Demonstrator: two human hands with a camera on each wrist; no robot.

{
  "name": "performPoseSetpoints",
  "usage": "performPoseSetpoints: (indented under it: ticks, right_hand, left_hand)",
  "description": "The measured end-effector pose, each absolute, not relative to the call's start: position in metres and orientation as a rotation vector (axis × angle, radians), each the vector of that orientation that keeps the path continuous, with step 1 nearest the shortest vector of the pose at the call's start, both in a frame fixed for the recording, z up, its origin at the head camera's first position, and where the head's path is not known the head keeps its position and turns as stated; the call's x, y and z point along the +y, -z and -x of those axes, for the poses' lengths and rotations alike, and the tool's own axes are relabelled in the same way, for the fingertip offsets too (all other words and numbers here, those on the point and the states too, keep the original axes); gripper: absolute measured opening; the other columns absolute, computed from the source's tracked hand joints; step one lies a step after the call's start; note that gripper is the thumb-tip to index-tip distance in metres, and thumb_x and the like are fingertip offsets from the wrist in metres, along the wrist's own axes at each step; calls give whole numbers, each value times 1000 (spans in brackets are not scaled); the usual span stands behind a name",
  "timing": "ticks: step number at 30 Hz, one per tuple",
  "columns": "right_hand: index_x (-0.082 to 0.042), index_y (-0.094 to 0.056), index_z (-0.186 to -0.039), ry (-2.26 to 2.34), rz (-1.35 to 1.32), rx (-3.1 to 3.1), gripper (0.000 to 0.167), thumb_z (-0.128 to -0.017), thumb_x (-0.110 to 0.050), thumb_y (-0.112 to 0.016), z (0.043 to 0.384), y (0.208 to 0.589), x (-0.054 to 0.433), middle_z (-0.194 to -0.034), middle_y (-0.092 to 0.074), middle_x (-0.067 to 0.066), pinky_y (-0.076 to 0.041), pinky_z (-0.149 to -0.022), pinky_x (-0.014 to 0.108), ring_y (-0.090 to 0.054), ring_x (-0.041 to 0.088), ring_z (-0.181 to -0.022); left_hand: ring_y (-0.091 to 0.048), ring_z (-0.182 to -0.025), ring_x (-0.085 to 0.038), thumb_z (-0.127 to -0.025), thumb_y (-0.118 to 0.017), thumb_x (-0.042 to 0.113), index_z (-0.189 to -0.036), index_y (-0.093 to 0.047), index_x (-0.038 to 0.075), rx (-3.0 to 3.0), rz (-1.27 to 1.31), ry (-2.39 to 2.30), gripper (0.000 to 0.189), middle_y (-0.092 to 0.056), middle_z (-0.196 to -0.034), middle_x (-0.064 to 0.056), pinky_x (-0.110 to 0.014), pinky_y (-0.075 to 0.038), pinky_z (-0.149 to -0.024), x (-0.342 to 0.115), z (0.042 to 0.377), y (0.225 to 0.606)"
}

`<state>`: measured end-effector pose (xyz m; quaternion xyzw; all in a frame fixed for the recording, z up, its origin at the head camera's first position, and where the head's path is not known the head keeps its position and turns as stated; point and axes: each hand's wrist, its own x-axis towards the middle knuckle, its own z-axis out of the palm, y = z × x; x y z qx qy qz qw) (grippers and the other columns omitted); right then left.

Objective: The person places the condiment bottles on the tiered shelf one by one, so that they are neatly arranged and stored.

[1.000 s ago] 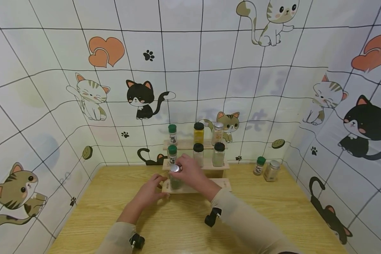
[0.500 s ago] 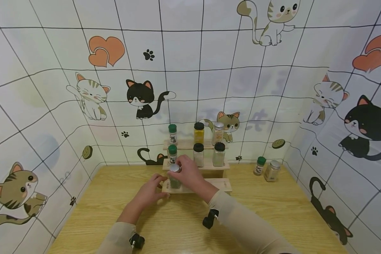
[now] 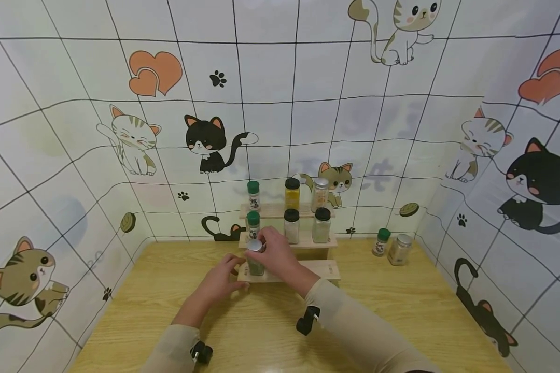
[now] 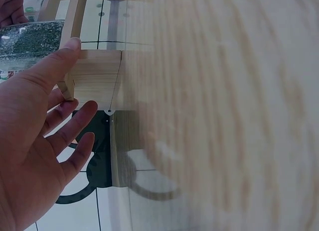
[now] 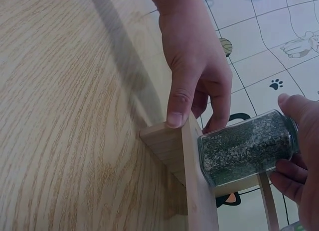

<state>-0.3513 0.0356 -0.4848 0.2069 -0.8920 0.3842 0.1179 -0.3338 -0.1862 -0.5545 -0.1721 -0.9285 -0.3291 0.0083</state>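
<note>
My right hand (image 3: 280, 255) pinches the silver lid of a clear glass spice jar (image 3: 255, 267) filled with coarse green flakes. The jar stands upright at the left end of the bottom step of a three-tier wooden spice rack (image 3: 315, 269); in the right wrist view its base meets the board. At that same end, my left hand (image 3: 220, 281) grips the rack's corner. In the left wrist view the thumb (image 4: 70, 49) lies on the board's front edge, while the other fingers are on the far side, loosely spread.
Behind are a green-capped bottle (image 3: 253, 221) and black-lidded jars (image 3: 322, 225) on the middle step, with more jars (image 3: 292, 194) on top. To the right on the table (image 3: 378, 311) stand another green-capped bottle (image 3: 380, 242) and a silver-lidded jar (image 3: 400, 249). Cat-print sheeting surrounds the table.
The right hand and the jar have shifted very slightly left along the bottom step. My left hand stays at the rack's corner.
</note>
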Motion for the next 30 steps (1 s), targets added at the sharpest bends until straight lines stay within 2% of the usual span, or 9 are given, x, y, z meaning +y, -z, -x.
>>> performPoseSetpoints:
  ticks: [9,12,16,18,23,30]
  right_hand:
    - [-15,-60,-108,-1138,-645,-2598,40,-96,-38,-91,350,483,36,-106,-57,-3,-54,-71,28,-58,12,-88]
    - [-14,-62,-116,-1190,-624,-2595,44,-95,-39,-91,348,483,37,-109,-58,-3,-54,-74,30,-60,15,-92]
    - [-10,-63,-128,-1250,-580,-2588,58,-93,-44,-92,343,482,48,-113,-60,-1,-55,-76,35,-64,23,-97]
    - [-11,-64,-129,-1235,-563,-2592,60,-91,-47,-93,340,481,57,-113,-62,1,-56,-77,37,-66,25,-97]
    - [-15,-66,-122,-1211,-539,-2582,48,-93,-44,-92,334,484,92,-107,-66,1,-55,-76,35,-62,19,-89]
    - [-8,-69,-116,-1260,-510,-2425,31,-99,-27,-88,325,498,161,-94,-63,-2,-52,-69,31,-58,15,-79]
  left_hand:
    - [-70,-114,-23,-92,-95,29,-150,-65,11,-2891,548,1028,68,-59,-134,1,-50,-60,-96,-186,334,554]
    - [-70,-114,-24,-92,-95,29,-150,-65,10,-2892,554,1028,68,-59,-134,0,-51,-60,-95,-186,333,553]
    - [-71,-114,-25,-92,-95,30,-150,-65,9,-2897,562,1028,68,-59,-135,-2,-52,-61,-95,-185,333,552]
    - [-71,-115,-25,-92,-94,30,-151,-65,10,-2900,561,1031,68,-59,-136,-2,-52,-60,-96,-185,334,553]
    - [-71,-115,-24,-91,-95,29,-150,-65,12,-2904,537,1018,68,-58,-135,0,-51,-60,-96,-186,336,557]
    - [-70,-115,-23,-90,-96,28,-150,-65,12,-2904,535,1029,69,-59,-135,0,-50,-60,-97,-183,337,558]
